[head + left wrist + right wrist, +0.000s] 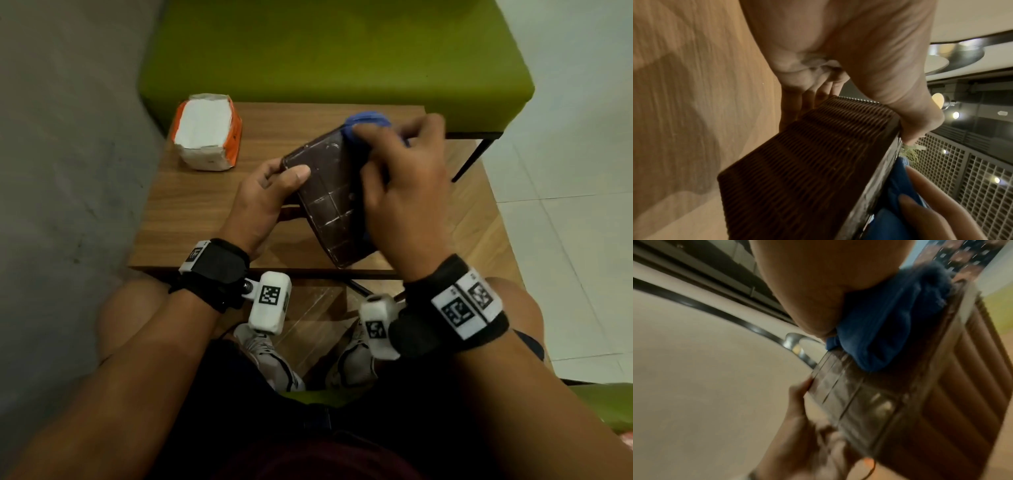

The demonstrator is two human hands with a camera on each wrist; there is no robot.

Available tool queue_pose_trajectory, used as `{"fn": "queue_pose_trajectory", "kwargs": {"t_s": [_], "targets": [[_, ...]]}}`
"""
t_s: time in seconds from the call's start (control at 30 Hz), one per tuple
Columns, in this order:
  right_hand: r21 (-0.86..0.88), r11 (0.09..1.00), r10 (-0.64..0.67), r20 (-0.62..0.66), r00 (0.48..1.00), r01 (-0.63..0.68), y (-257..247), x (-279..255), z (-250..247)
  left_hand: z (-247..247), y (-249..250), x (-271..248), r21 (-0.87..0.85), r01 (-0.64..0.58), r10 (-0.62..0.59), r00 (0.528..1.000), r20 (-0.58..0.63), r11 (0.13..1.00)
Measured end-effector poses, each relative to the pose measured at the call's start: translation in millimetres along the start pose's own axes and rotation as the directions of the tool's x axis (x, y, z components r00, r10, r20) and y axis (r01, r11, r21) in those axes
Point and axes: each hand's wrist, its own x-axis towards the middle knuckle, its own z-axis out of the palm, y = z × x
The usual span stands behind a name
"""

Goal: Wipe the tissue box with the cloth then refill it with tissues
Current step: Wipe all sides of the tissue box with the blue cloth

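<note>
Desk (205,212) of wood carries a tissue pack (205,132) at its far left; the dark woven tissue box (329,202) is tilted above it, likely stiff and light, best held by its ends. Left hand (263,198) grips its near-left end; right hand (404,192) presses a bunched blue cloth (366,125), soft, onto its far end

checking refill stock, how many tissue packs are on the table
1: the tissue pack sits at the far left corner of the wooden table. Others may be hidden behind the hands.
</note>
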Motion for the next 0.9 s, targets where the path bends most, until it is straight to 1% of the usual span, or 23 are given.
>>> {"fn": "queue_pose_trajectory", "kwargs": {"t_s": [0.07,0.1,0.13,0.17,0.2,0.23,0.27,0.3,0.33,0.4,0.43,0.47,0.53,0.57,0.6,0.63,0.73,0.83,0.9], "targets": [[-0.009,0.992,-0.123,0.133,0.983,0.125,-10.7,-15.5,5.8,-1.5,4.8,3.5,-0.034,-0.005,0.005,1.0,-0.015,0.999],[-0.005,0.986,-0.161,0.182,0.97,0.165,-11.7,-22.6,5.4,-4.1,6.5,4.3,-0.036,-0.007,0.007,1.0,-0.018,0.999],[-0.006,0.987,-0.159,0.194,0.968,0.163,-8.5,-23.9,3.9,-7.3,6.9,5.0,-0.03,-0.009,0.009,1.0,-0.016,1.0],[-0.011,0.992,-0.119,0.164,0.979,0.122,-3.3,-20.3,2.9,-9.7,6.4,4.8,-0.016,-0.007,0.007,1.0,-0.008,1.0],[-0.006,0.998,-0.057,0.103,0.993,0.058,1.6,-14.3,2.2,-11.5,5.0,4.4,0.0,-0.001,0.001,1.0,0.005,1.0],[0.013,1.0,0.006,0.037,0.999,-0.006,3.5,-6.7,1.4,-11.5,3.5,4.2,0.014,0.005,-0.005,1.0,0.021,1.0],[0.034,0.998,0.044,-0.008,0.999,-0.044,1.5,-1.1,1.4,-11.4,2.5,4.6,0.021,0.008,-0.009,0.999,0.035,1.0],[0.039,0.999,0.038,-0.017,0.999,-0.037,-3.2,0.5,3.0,-10.8,2.7,4.8,0.016,0.01,-0.011,0.999,0.045,1.0],[0.027,1.0,-0.011,0.015,1.0,0.011,-9.1,-2.8,5.5,-11.2,3.2,4.9,0.001,0.013,-0.013,0.999,0.045,1.0],[-0.017,0.991,-0.125,0.151,0.981,0.129,-13.1,-16.9,8.1,-15.6,4.1,5.3,-0.022,0.01,-0.009,1.0,0.028,1.0],[-0.032,0.989,-0.136,0.19,0.972,0.144,-9.0,-21.6,6.6,-18.9,3.0,4.5,-0.024,0.011,-0.01,1.0,0.021,1.0],[-0.043,0.993,-0.103,0.183,0.978,0.113,-2.2,-21.3,4.7,-21.4,1.5,3.8,-0.023,0.018,-0.018,1.0,0.025,1.0],[-0.031,0.999,0.014,0.07,0.997,-0.012,8.9,-14.7,2.6,-23.1,-3.6,2.5,-0.036,0.064,-0.061,0.995,0.081,0.997],[-0.013,0.999,0.048,0.019,0.999,-0.048,9.1,-10.6,2.4,-21.9,-5.7,2.5,-0.049,0.097,-0.09,0.988,0.125,0.994],[-0.007,0.999,0.049,0.0,0.999,-0.049,5.9,-8.7,3.3,-20.3,-6.9,2.9,-0.057,0.128,-0.117,0.979,0.165,0.99],[-0.013,1.0,0.023,0.013,1.0,-0.023,1.1,-8.8,5.1,-18.7,-6.5,2.6,-0.055,0.146,-0.133,0.972,0.192,0.988],[-0.034,0.996,-0.078,0.129,0.989,0.083,-4.9,-13.4,7.7,-18.9,-4.6,3.3,-0.016,0.148,-0.141,0.965,0.22,0.989],[-0.035,0.99,-0.13,0.182,0.975,0.139,2.9,-12.3,8.0,-19.0,-4.5,1.3,-0.034,0.183,-0.17,0.956,0.239,0.983],[-0.038,0.981,-0.176,0.219,0.96,0.189,2.4,-12.4,9.2,-16.8,-5.8,0.3,-0.041,0.204,-0.19,0.955,0.229,0.978]]}}
